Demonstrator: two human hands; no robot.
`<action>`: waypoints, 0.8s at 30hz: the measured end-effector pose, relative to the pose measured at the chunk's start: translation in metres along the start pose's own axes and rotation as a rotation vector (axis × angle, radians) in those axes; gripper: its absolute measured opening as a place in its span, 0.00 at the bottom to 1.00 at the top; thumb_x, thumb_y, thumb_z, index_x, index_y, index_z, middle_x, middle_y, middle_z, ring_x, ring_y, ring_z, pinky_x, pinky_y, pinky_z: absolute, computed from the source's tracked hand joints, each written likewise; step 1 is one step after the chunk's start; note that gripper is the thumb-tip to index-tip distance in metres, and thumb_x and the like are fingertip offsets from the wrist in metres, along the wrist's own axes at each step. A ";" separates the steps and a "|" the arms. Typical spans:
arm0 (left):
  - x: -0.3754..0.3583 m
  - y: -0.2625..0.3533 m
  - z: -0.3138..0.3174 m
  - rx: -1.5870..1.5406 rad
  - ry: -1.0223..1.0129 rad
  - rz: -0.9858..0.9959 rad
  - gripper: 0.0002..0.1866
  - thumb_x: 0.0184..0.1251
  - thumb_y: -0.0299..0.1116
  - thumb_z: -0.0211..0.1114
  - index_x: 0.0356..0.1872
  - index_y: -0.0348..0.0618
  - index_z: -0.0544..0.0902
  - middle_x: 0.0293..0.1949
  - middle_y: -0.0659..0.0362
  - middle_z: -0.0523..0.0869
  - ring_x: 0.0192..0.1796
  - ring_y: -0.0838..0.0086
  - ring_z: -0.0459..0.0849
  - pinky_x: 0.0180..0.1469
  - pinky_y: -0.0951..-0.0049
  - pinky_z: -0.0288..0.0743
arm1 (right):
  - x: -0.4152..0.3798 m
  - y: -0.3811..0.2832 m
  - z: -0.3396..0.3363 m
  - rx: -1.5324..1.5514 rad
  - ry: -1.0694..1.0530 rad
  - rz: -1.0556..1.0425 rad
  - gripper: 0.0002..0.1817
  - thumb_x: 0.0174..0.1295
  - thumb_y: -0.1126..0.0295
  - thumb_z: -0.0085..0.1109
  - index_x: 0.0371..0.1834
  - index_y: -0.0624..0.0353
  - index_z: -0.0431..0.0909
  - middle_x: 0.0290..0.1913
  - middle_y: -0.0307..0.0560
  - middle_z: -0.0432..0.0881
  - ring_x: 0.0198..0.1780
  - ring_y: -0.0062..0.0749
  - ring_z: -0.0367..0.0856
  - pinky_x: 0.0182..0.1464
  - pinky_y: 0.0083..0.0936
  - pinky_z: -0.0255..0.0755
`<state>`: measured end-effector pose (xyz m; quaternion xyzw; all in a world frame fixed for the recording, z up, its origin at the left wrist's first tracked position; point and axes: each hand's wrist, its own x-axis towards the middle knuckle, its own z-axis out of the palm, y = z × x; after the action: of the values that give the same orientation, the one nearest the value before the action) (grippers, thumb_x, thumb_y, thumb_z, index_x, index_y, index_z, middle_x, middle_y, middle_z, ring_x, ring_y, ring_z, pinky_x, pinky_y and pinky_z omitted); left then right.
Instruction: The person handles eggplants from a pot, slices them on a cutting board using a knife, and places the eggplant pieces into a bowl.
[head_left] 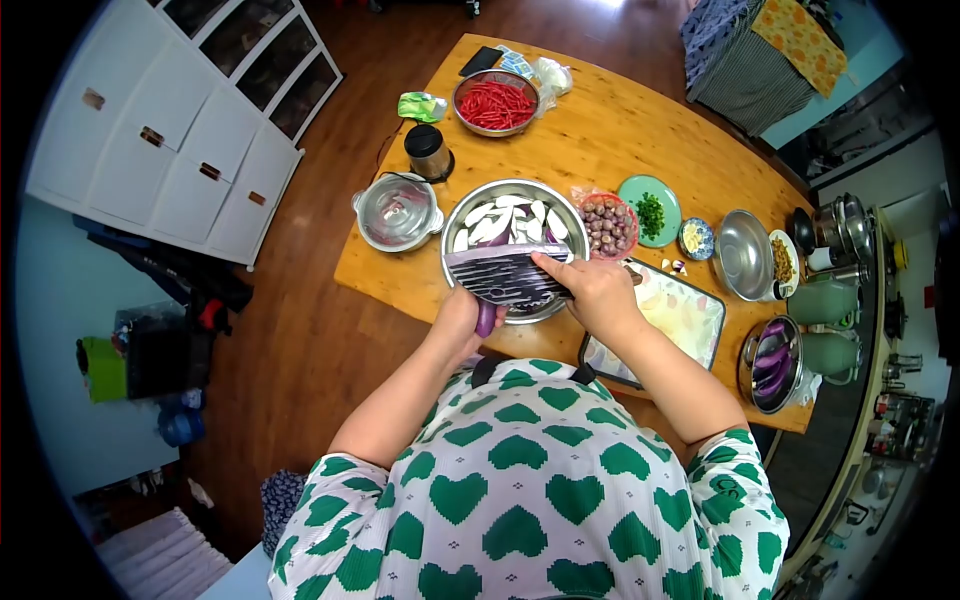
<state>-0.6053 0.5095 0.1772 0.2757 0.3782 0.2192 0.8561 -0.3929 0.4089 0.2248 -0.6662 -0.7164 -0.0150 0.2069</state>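
Observation:
My right hand (598, 292) is wrapped round the handle of a broad cleaver (505, 275), its index finger stretched along the blade. The blade has dark, streaky stripes and lies over the near side of a steel bowl (582, 222). Below the blade, my left hand (462, 318) grips a purple eggplant (487, 319), whose far part is hidden by the cleaver. Cut eggplant pieces (508, 222) with white flesh and purple skin fill the bowl. Whether the edge touches the held eggplant cannot be seen.
Around the bowl stand a glass pot (395, 212), a blender (428, 152), a colander of red chillies (497, 106), a red basket of shallots (608, 225) and a green plate (668, 205). A cutting board (690, 335) lies right, near a bowl of whole eggplants (771, 362) and an empty steel bowl (742, 255).

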 end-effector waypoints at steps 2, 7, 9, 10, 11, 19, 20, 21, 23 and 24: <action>0.001 -0.005 -0.011 -0.027 -0.070 -0.048 0.24 0.90 0.50 0.43 0.47 0.40 0.78 0.32 0.58 0.81 0.29 0.73 0.78 0.29 0.73 0.74 | -0.003 0.003 0.003 0.006 -0.044 0.059 0.34 0.52 0.79 0.64 0.65 0.39 0.87 0.28 0.44 0.84 0.31 0.43 0.87 0.35 0.40 0.81; -0.015 -0.002 0.010 -0.035 -0.013 -0.090 0.31 0.90 0.58 0.37 0.44 0.40 0.78 0.29 0.58 0.79 0.28 0.73 0.78 0.30 0.72 0.74 | -0.014 0.024 0.015 0.217 -0.041 0.334 0.30 0.57 0.79 0.65 0.64 0.40 0.88 0.38 0.54 0.90 0.39 0.51 0.89 0.43 0.43 0.83; -0.009 -0.003 0.005 -0.034 0.015 -0.097 0.31 0.89 0.58 0.38 0.45 0.41 0.78 0.30 0.58 0.79 0.28 0.73 0.78 0.30 0.72 0.74 | -0.016 0.021 0.017 0.325 -0.081 0.438 0.26 0.62 0.77 0.66 0.63 0.40 0.89 0.41 0.56 0.91 0.40 0.53 0.89 0.44 0.41 0.82; -0.005 -0.003 0.000 -0.033 0.027 -0.100 0.31 0.89 0.58 0.38 0.45 0.41 0.79 0.31 0.58 0.80 0.29 0.73 0.78 0.30 0.72 0.74 | -0.016 0.021 0.018 0.370 -0.081 0.493 0.23 0.64 0.75 0.67 0.62 0.44 0.89 0.42 0.57 0.91 0.41 0.50 0.90 0.45 0.38 0.82; 0.001 -0.005 -0.012 -0.016 -0.037 -0.119 0.31 0.89 0.60 0.39 0.47 0.40 0.79 0.34 0.58 0.81 0.30 0.73 0.79 0.31 0.71 0.75 | -0.017 0.019 0.019 0.418 -0.082 0.549 0.20 0.66 0.74 0.68 0.62 0.48 0.89 0.42 0.57 0.91 0.41 0.48 0.91 0.45 0.34 0.81; 0.011 -0.003 -0.016 -0.215 0.011 -0.126 0.32 0.87 0.63 0.42 0.58 0.42 0.79 0.44 0.58 0.87 0.39 0.73 0.84 0.38 0.71 0.81 | -0.029 0.014 0.033 0.733 -0.008 0.692 0.17 0.74 0.71 0.68 0.62 0.65 0.85 0.48 0.49 0.92 0.48 0.23 0.85 0.53 0.23 0.78; 0.014 -0.004 -0.021 -0.251 -0.034 -0.143 0.32 0.87 0.62 0.43 0.59 0.41 0.78 0.45 0.57 0.86 0.39 0.72 0.85 0.38 0.71 0.82 | -0.029 0.011 0.033 0.777 0.029 0.676 0.17 0.74 0.71 0.68 0.62 0.65 0.85 0.49 0.49 0.92 0.48 0.23 0.85 0.53 0.23 0.78; 0.015 -0.004 -0.023 -0.288 -0.078 -0.160 0.31 0.87 0.62 0.45 0.60 0.40 0.77 0.46 0.57 0.86 0.39 0.71 0.86 0.39 0.71 0.84 | -0.028 0.006 0.027 0.710 0.058 0.593 0.17 0.72 0.73 0.68 0.63 0.58 0.87 0.48 0.49 0.92 0.44 0.27 0.87 0.49 0.23 0.79; 0.018 -0.005 -0.022 -0.246 -0.042 -0.168 0.31 0.87 0.61 0.47 0.61 0.40 0.77 0.47 0.57 0.87 0.40 0.71 0.87 0.39 0.71 0.84 | -0.028 0.003 0.014 0.530 0.026 0.470 0.19 0.69 0.72 0.69 0.64 0.48 0.87 0.49 0.50 0.92 0.45 0.37 0.91 0.47 0.29 0.83; 0.019 -0.007 -0.021 -0.224 -0.026 -0.175 0.31 0.87 0.61 0.48 0.62 0.39 0.77 0.47 0.56 0.87 0.40 0.71 0.87 0.39 0.71 0.84 | -0.029 0.002 0.008 0.439 0.012 0.411 0.21 0.68 0.71 0.69 0.64 0.42 0.88 0.50 0.51 0.92 0.45 0.42 0.92 0.46 0.32 0.85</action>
<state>-0.6085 0.5222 0.1507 0.1471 0.3627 0.1809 0.9023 -0.3924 0.3836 0.2074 -0.7365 -0.5512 0.1787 0.3490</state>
